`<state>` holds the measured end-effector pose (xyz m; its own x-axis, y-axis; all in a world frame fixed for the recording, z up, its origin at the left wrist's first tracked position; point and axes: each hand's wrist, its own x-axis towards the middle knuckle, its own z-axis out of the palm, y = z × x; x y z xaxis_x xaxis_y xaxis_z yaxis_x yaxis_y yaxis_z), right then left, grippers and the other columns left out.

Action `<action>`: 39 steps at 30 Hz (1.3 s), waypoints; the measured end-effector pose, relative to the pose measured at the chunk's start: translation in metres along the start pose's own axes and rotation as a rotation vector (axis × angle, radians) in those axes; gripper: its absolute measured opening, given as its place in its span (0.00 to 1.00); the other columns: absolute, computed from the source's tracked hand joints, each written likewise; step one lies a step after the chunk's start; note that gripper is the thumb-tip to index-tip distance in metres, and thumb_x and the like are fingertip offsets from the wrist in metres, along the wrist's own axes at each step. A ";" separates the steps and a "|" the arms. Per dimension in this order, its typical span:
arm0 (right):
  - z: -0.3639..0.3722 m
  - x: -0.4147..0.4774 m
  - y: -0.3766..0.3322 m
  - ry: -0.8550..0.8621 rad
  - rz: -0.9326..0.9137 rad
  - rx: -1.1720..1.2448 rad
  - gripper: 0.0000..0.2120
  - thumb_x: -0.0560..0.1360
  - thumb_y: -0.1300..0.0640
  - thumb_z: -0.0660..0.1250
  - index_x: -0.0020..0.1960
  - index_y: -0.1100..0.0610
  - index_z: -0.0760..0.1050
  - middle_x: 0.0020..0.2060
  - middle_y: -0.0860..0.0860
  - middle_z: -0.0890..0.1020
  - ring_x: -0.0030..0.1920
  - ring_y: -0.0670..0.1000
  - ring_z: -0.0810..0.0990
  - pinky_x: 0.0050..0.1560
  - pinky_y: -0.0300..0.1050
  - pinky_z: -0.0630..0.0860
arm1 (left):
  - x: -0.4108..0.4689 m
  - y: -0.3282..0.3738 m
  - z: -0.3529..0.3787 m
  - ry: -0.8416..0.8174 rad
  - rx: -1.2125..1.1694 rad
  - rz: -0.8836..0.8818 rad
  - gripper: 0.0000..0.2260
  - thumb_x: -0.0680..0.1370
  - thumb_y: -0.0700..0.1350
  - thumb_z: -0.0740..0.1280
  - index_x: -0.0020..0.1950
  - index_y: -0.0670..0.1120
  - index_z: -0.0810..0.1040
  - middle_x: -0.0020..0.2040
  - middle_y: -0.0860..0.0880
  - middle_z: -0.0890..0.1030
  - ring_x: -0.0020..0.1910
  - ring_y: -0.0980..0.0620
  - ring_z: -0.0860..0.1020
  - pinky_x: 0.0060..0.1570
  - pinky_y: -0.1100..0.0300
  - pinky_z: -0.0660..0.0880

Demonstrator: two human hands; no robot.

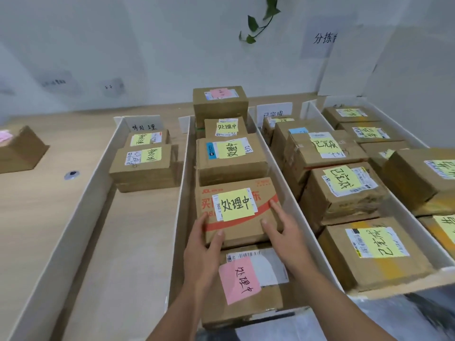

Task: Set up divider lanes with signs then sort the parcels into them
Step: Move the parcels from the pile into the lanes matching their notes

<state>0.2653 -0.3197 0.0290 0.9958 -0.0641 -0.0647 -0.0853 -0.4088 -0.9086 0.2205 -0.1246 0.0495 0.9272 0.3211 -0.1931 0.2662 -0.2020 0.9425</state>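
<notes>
A cardboard parcel with red print and a yellow note [237,210] sits in the middle lane between white dividers [283,178]. My left hand [205,247] grips its near left corner, thumb on top. My right hand [280,232] holds its near right side, fingers spread over the top. Just in front lies a parcel with a pink note [242,283]. Farther back in the same lane stand three more parcels [230,156]. The left lane holds two parcels [144,161]. The right lanes hold several parcels [342,188]. Small white signs [274,113] stand at the lanes' far ends.
An open cardboard box [21,150] sits on the wooden table at far left, a small round object [71,174] near it. A white wall with paper notices and a green vine [261,20] rises behind. The table's near edge runs under my forearms.
</notes>
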 end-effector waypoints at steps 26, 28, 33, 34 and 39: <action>0.002 0.004 -0.026 0.098 -0.030 -0.184 0.25 0.81 0.39 0.59 0.77 0.39 0.61 0.78 0.46 0.62 0.78 0.51 0.59 0.74 0.67 0.60 | 0.012 0.001 -0.013 0.068 0.023 0.158 0.21 0.80 0.55 0.66 0.73 0.66 0.67 0.72 0.58 0.72 0.71 0.54 0.71 0.66 0.47 0.75; 0.008 -0.001 -0.048 0.117 -0.092 -0.159 0.26 0.79 0.36 0.57 0.76 0.37 0.61 0.77 0.44 0.63 0.77 0.50 0.61 0.73 0.66 0.63 | 0.013 0.010 -0.032 0.106 0.026 0.219 0.22 0.81 0.53 0.67 0.74 0.61 0.68 0.74 0.56 0.70 0.73 0.54 0.68 0.69 0.46 0.72; 0.058 -0.022 -0.107 0.099 -0.193 -0.113 0.22 0.83 0.45 0.60 0.76 0.41 0.65 0.77 0.44 0.63 0.77 0.46 0.60 0.72 0.47 0.61 | 0.005 0.023 -0.101 0.213 0.080 0.338 0.22 0.80 0.55 0.66 0.74 0.62 0.66 0.76 0.57 0.68 0.73 0.57 0.65 0.68 0.56 0.65; 0.074 -0.029 -0.118 0.082 -0.209 -0.086 0.21 0.83 0.46 0.60 0.75 0.41 0.66 0.77 0.44 0.63 0.76 0.46 0.60 0.70 0.44 0.61 | 0.004 0.023 -0.121 0.231 0.074 0.349 0.23 0.79 0.57 0.66 0.74 0.63 0.66 0.75 0.58 0.68 0.73 0.58 0.65 0.68 0.57 0.65; 0.177 -0.067 -0.169 -0.007 -0.276 -0.046 0.21 0.82 0.45 0.60 0.74 0.43 0.68 0.75 0.44 0.66 0.74 0.46 0.64 0.72 0.51 0.65 | -0.008 0.001 -0.240 0.358 0.066 0.367 0.23 0.80 0.53 0.68 0.74 0.61 0.67 0.70 0.63 0.69 0.68 0.62 0.67 0.66 0.59 0.66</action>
<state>0.2191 -0.0848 0.1142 0.9818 0.0620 0.1793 0.1878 -0.4511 -0.8725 0.1500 0.0951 0.1174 0.8172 0.5125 0.2638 -0.0329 -0.4155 0.9090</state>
